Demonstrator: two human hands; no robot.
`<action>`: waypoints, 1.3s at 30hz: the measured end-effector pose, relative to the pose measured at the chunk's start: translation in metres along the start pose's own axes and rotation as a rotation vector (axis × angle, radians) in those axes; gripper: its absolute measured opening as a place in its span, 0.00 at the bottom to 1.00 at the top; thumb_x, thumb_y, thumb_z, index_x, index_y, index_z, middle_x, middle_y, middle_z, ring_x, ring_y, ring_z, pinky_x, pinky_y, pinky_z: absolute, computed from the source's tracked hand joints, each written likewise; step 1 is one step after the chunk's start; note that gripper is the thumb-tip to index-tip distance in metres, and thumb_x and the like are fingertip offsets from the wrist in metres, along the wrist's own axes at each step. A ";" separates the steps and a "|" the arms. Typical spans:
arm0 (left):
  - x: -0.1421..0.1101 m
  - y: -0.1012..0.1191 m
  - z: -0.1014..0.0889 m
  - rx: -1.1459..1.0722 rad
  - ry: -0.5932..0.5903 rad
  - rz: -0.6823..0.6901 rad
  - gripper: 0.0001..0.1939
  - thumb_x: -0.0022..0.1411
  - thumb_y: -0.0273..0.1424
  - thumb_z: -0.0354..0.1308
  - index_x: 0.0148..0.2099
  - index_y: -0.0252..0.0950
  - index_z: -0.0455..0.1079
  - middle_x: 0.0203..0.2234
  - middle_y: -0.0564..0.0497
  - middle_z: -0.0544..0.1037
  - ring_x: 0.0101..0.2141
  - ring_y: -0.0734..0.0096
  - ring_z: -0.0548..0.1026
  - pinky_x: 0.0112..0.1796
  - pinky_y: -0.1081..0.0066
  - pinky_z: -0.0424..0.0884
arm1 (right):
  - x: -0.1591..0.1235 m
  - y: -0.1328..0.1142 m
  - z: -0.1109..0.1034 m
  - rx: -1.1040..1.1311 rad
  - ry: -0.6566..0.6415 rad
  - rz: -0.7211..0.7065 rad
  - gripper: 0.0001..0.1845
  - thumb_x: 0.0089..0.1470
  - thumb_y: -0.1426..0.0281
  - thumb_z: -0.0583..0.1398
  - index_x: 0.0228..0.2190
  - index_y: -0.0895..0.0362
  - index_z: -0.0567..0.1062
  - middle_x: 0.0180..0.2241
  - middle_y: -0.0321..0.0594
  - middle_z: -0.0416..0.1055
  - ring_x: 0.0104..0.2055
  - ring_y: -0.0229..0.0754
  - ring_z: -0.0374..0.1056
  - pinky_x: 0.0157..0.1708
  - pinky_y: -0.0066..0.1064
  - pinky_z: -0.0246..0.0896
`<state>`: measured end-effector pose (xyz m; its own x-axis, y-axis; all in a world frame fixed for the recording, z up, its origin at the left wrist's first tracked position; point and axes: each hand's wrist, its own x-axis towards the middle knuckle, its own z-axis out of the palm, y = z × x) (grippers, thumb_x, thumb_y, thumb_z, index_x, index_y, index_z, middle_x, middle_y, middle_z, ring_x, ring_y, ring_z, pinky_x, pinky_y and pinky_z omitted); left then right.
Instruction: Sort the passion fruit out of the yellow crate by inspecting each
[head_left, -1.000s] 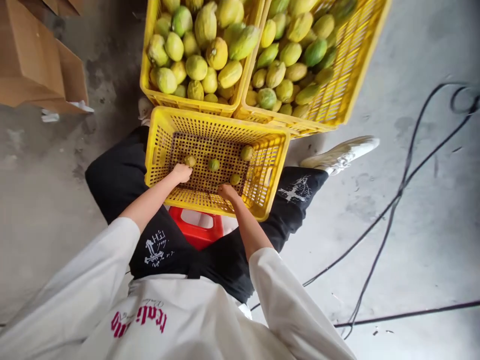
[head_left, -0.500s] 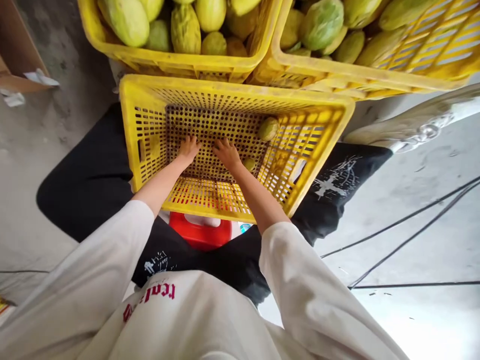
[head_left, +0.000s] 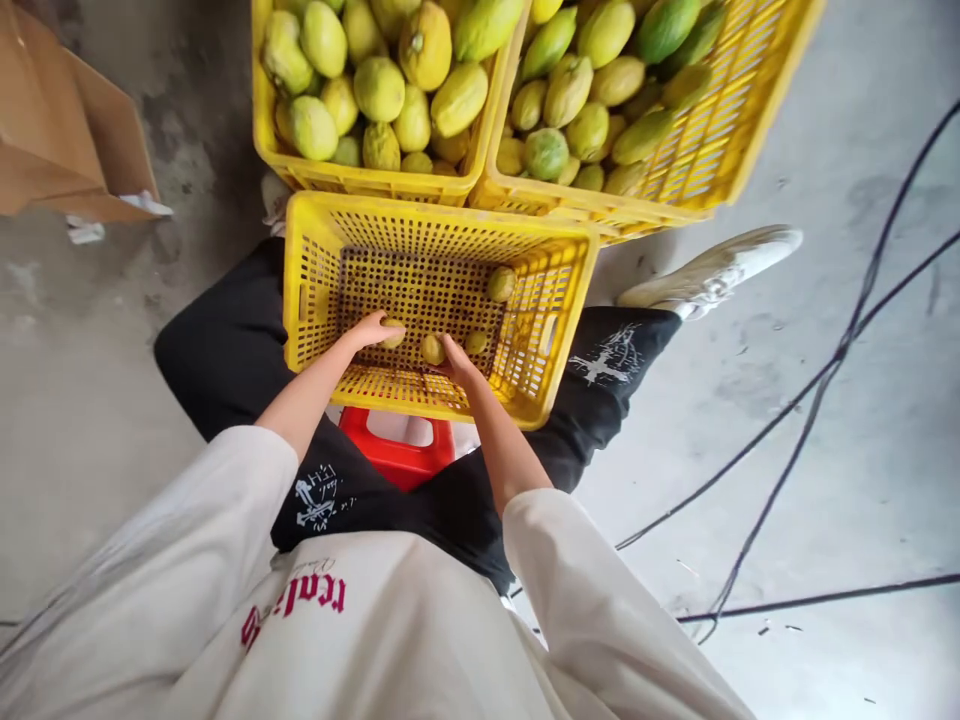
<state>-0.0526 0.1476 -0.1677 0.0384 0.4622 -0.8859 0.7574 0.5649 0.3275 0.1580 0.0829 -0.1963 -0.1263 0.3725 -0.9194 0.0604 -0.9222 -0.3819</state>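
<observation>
- Person is sitting low on a red stool (head_left: pixel 395 455), a nearly empty yellow crate (head_left: pixel 315 290) resting across the black-trousered lap, tilted toward the body so the loose fruit is gathering at the near edge of the floor.
- Left hand (head_left: pixel 369 328) is reaching into the crate, fingers curling round a small yellow-green fruit (head_left: pixel 391 335) at about 9 o'clock from crate centre; grip looks like a light pinch, fruit partly hidden by the fingers.
- Right hand (head_left: pixel 455 360) is lying at about 6 o'clock of the crate floor, fingertips touching a second small fruit (head_left: pixel 432 349); whether it is clasping it or only resting against it I cannot tell.
- A third small fruit (head_left: pixel 475 342) is sitting just beside the right hand at its 2 o'clock; a fourth fruit (head_left: pixel 501 284) is lying apart, up near the far right wall.
- Two full crates are standing on the floor at 12 o'clock, touching the lap crate's far rim: left full crate (head_left: pixel 360 182), right full crate (head_left: pixel 757 120), both heaped with larger green-yellow fruits, close enough for easy reach.
- White shoe (head_left: pixel 712 272) is stretching out at 2 o'clock; black cables (head_left: pixel 795 420) are trailing over the concrete at 3 o'clock; cardboard box (head_left: pixel 67 140) is sitting at 10 o'clock.
</observation>
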 end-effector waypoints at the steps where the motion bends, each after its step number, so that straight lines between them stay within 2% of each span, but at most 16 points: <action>1: -0.008 0.004 0.001 -0.103 0.010 -0.013 0.26 0.64 0.46 0.68 0.56 0.34 0.76 0.49 0.35 0.84 0.38 0.52 0.85 0.38 0.61 0.80 | -0.007 -0.003 0.002 0.052 0.001 -0.012 0.21 0.75 0.59 0.45 0.55 0.55 0.69 0.49 0.50 0.80 0.44 0.45 0.79 0.44 0.37 0.81; 4: -0.034 0.019 0.002 -0.373 -0.022 -0.024 0.16 0.68 0.45 0.63 0.43 0.36 0.76 0.32 0.43 0.84 0.31 0.60 0.83 0.36 0.64 0.80 | -0.031 -0.013 0.005 0.154 -0.011 -0.051 0.23 0.75 0.57 0.40 0.49 0.55 0.70 0.41 0.49 0.80 0.41 0.47 0.79 0.41 0.37 0.81; 6: -0.056 0.030 0.002 -0.496 -0.078 0.033 0.13 0.70 0.42 0.61 0.39 0.37 0.74 0.27 0.48 0.81 0.30 0.63 0.83 0.37 0.66 0.81 | -0.051 -0.017 0.004 0.282 -0.047 -0.074 0.24 0.73 0.55 0.41 0.45 0.54 0.70 0.37 0.48 0.79 0.41 0.49 0.79 0.40 0.40 0.81; 8: -0.079 0.038 0.002 -0.645 -0.132 0.108 0.09 0.70 0.38 0.61 0.40 0.37 0.72 0.27 0.51 0.81 0.30 0.66 0.83 0.36 0.68 0.81 | -0.073 -0.017 0.003 0.500 -0.118 -0.118 0.20 0.71 0.56 0.44 0.44 0.53 0.70 0.35 0.45 0.79 0.40 0.49 0.78 0.40 0.40 0.80; 10: -0.104 0.040 0.003 -0.792 -0.167 0.182 0.07 0.69 0.36 0.60 0.41 0.37 0.70 0.27 0.51 0.81 0.28 0.69 0.82 0.33 0.71 0.79 | -0.093 -0.014 0.004 0.698 -0.204 -0.177 0.15 0.69 0.58 0.49 0.46 0.52 0.71 0.36 0.40 0.79 0.36 0.45 0.77 0.36 0.34 0.78; 12: -0.130 0.037 0.005 -0.898 -0.184 0.224 0.10 0.69 0.38 0.60 0.41 0.36 0.70 0.28 0.51 0.81 0.25 0.71 0.80 0.29 0.73 0.76 | -0.112 -0.008 0.007 0.771 -0.255 -0.227 0.13 0.66 0.60 0.52 0.46 0.51 0.70 0.35 0.36 0.78 0.32 0.41 0.74 0.31 0.28 0.74; 14: -0.155 0.029 0.008 -1.004 -0.196 0.245 0.14 0.70 0.42 0.58 0.44 0.36 0.71 0.28 0.50 0.81 0.24 0.71 0.78 0.28 0.73 0.74 | -0.128 -0.003 0.011 0.769 -0.268 -0.261 0.10 0.64 0.60 0.55 0.44 0.50 0.70 0.34 0.35 0.77 0.32 0.41 0.75 0.30 0.28 0.74; 17: -0.190 0.011 0.014 -1.121 -0.172 0.275 0.19 0.72 0.47 0.52 0.50 0.37 0.72 0.32 0.47 0.82 0.31 0.65 0.82 0.34 0.67 0.79 | -0.150 0.005 0.016 0.733 -0.286 -0.342 0.13 0.60 0.57 0.60 0.43 0.50 0.70 0.36 0.38 0.78 0.41 0.48 0.79 0.39 0.38 0.80; 21: -0.223 -0.014 0.029 -1.120 -0.111 0.295 0.21 0.74 0.44 0.42 0.52 0.38 0.70 0.44 0.42 0.84 0.50 0.52 0.83 0.51 0.49 0.81 | -0.178 0.016 0.023 0.716 -0.348 -0.446 0.19 0.57 0.54 0.58 0.46 0.51 0.72 0.43 0.46 0.81 0.55 0.58 0.78 0.49 0.51 0.81; 24: -0.232 -0.028 0.048 -1.089 -0.014 0.357 0.19 0.72 0.47 0.46 0.52 0.41 0.69 0.51 0.43 0.82 0.57 0.53 0.80 0.56 0.49 0.80 | -0.193 0.026 0.031 0.740 -0.359 -0.465 0.18 0.57 0.56 0.60 0.46 0.51 0.73 0.45 0.46 0.82 0.58 0.58 0.77 0.50 0.50 0.82; 27: -0.231 -0.036 0.063 -1.167 0.070 0.358 0.16 0.70 0.46 0.52 0.52 0.42 0.68 0.51 0.47 0.81 0.53 0.62 0.81 0.56 0.58 0.80 | -0.198 0.036 0.040 0.822 -0.336 -0.432 0.19 0.59 0.53 0.64 0.46 0.51 0.74 0.41 0.43 0.82 0.54 0.54 0.80 0.49 0.47 0.83; 30: -0.227 -0.037 0.067 -1.256 -0.034 0.299 0.12 0.70 0.36 0.52 0.53 0.42 0.67 0.46 0.50 0.82 0.40 0.72 0.82 0.50 0.66 0.81 | -0.195 0.043 0.045 0.887 -0.361 -0.383 0.20 0.58 0.54 0.68 0.45 0.51 0.74 0.37 0.39 0.81 0.46 0.49 0.81 0.45 0.41 0.83; 32: -0.223 -0.035 0.066 -1.259 -0.083 0.299 0.12 0.71 0.33 0.51 0.54 0.40 0.68 0.46 0.49 0.82 0.37 0.73 0.82 0.47 0.69 0.82 | -0.192 0.044 0.047 0.871 -0.381 -0.360 0.17 0.57 0.60 0.69 0.44 0.51 0.73 0.37 0.38 0.81 0.42 0.46 0.80 0.39 0.35 0.82; 34: -0.220 -0.033 0.065 -1.222 -0.077 0.311 0.13 0.73 0.36 0.50 0.54 0.38 0.70 0.48 0.46 0.83 0.38 0.71 0.83 0.45 0.70 0.82 | -0.191 0.043 0.047 0.841 -0.386 -0.357 0.14 0.57 0.64 0.68 0.43 0.51 0.72 0.38 0.38 0.81 0.39 0.43 0.79 0.35 0.30 0.80; 36: -0.219 -0.032 0.064 -1.178 -0.050 0.320 0.17 0.75 0.41 0.49 0.55 0.37 0.71 0.49 0.43 0.84 0.41 0.69 0.84 0.46 0.69 0.83 | -0.193 0.041 0.048 0.826 -0.385 -0.377 0.12 0.59 0.63 0.65 0.43 0.50 0.72 0.39 0.38 0.81 0.38 0.42 0.79 0.35 0.29 0.79; 39: -0.220 -0.032 0.062 -1.129 -0.001 0.368 0.27 0.75 0.51 0.48 0.58 0.36 0.72 0.48 0.41 0.84 0.45 0.63 0.85 0.47 0.66 0.84 | -0.199 0.037 0.049 0.812 -0.399 -0.412 0.16 0.61 0.55 0.61 0.46 0.50 0.72 0.41 0.40 0.81 0.45 0.47 0.80 0.42 0.37 0.82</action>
<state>-0.0446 -0.0150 -0.0037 0.1341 0.7224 -0.6783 -0.3027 0.6816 0.6661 0.1364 -0.0303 -0.0229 -0.3177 0.7551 -0.5734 -0.7405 -0.5753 -0.3474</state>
